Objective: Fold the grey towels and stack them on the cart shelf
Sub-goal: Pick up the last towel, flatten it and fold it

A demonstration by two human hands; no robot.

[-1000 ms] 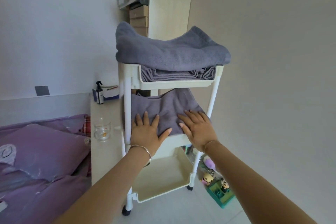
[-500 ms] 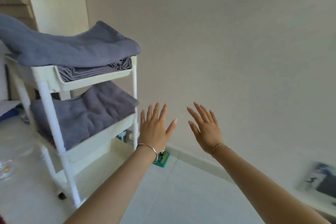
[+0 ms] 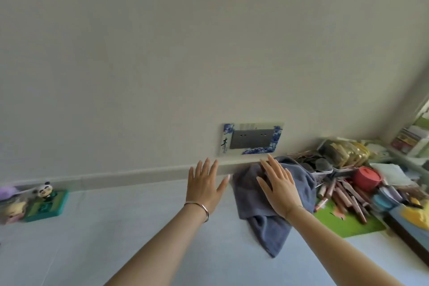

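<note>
You have both hands empty, fingers straight: your left hand (image 3: 204, 187) is down-left of the socket plate (image 3: 251, 139), and your right hand (image 3: 279, 187) is over the crumpled grey towel (image 3: 248, 201) just beneath that plate, apparently ready to gather it for folding.

Right hand (image 3: 279, 187) hid mid part of grey towel (image 3: 260, 204); toys (image 3: 14, 209) at lower left blurred, cut by frame edge; clutter (image 3: 371, 183) at right too smeared to ID.
</note>
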